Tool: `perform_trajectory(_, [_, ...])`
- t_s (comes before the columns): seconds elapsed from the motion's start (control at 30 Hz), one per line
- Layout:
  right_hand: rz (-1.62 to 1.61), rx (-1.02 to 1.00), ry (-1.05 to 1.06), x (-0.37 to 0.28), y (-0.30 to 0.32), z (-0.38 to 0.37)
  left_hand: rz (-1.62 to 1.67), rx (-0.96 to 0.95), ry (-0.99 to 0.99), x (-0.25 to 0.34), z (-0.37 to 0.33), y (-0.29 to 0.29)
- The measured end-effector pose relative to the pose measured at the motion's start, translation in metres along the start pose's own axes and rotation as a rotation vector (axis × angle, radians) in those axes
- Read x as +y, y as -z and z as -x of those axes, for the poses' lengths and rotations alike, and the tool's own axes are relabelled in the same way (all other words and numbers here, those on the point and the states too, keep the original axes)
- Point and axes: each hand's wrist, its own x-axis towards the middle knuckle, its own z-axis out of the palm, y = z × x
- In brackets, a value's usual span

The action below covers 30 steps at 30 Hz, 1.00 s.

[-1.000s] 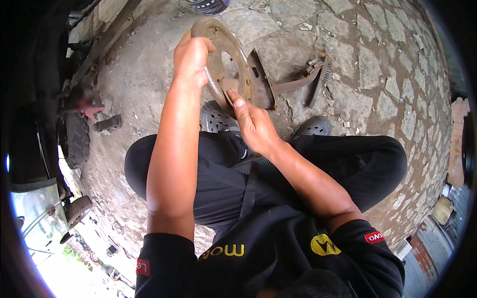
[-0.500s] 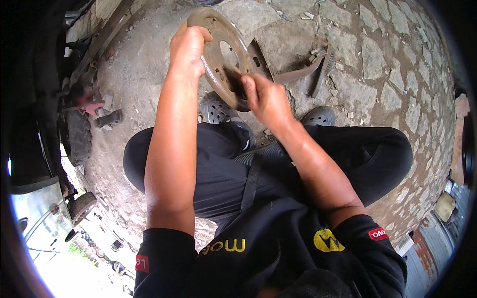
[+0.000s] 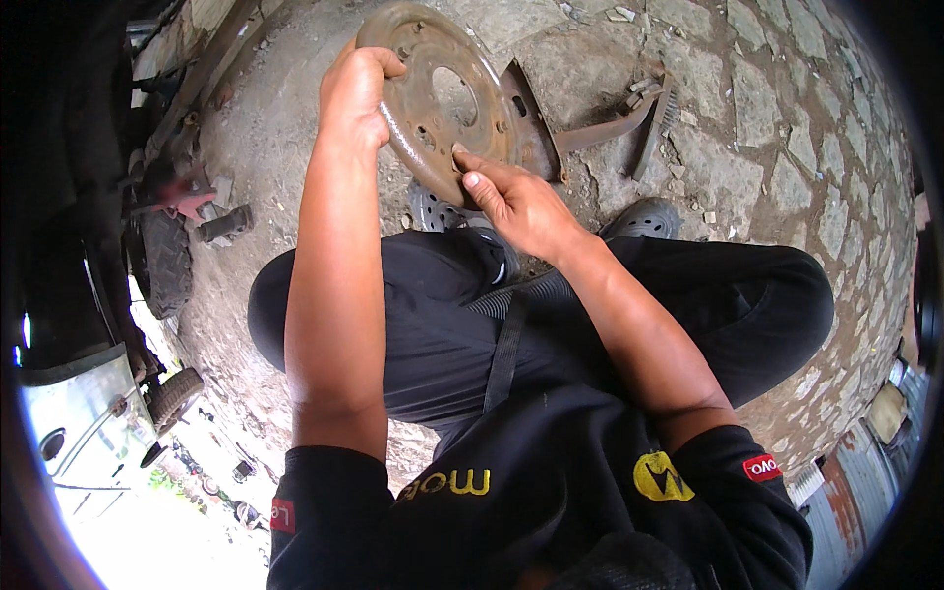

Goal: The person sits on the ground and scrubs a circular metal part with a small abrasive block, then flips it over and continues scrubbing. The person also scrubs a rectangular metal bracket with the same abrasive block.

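A rusty round brake backing plate [image 3: 413, 93], with a big centre hole and smaller holes around it, is tilted up in front of me. My left hand [image 3: 356, 96] is closed on its left rim, the thumb over the face. My right hand [image 3: 526, 208] lies at the lower part of the plate, index finger and thumb stretched over its face; its other fingers are partly hidden. Beyond the plate, on the ground, lies a rusty flat metal piece [image 3: 539, 123] with a slot. A curved metal strip [image 3: 605, 133] lies beside it.
A dark wire brush [image 3: 654, 133] lies by the strip. My grey clogs [image 3: 644, 218] are on the stony ground just below. At the left are a red metal part [image 3: 182, 200], a short dark tube [image 3: 226, 224], a tyre [image 3: 165, 264] and a vehicle.
The plate has turned so more of its face shows. My right hand, blurred by motion before, is now sharper and a little lower and left on the plate. My left hand keeps its hold.
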Motion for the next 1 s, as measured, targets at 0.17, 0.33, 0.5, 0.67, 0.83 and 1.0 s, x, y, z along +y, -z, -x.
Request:
perform_trajectory(0.17, [0.023,0.093,0.088,0.001,-0.006,0.001,-0.032,-0.034,-0.041,0.002,0.006,-0.008])
perform_trajectory(0.33, [-0.079,0.087,0.086,-0.004,-0.004,0.001,-0.028,-0.053,-0.038,0.001,0.004,-0.010])
perform_trajectory(0.5, [-0.135,0.088,0.026,-0.008,-0.004,0.002,-0.024,0.024,-0.024,0.001,0.009,-0.014])
perform_trajectory(0.67, [-0.222,0.048,-0.086,-0.019,-0.002,0.001,-0.012,-0.021,-0.033,0.001,0.007,-0.011])
perform_trajectory(0.83, [-0.170,0.048,-0.149,-0.024,0.002,0.000,-0.037,-0.026,-0.063,-0.002,0.004,-0.010])
perform_trajectory(1.0, [-0.207,0.043,-0.179,-0.034,0.003,0.000,-0.042,-0.025,-0.087,-0.001,0.007,-0.012])
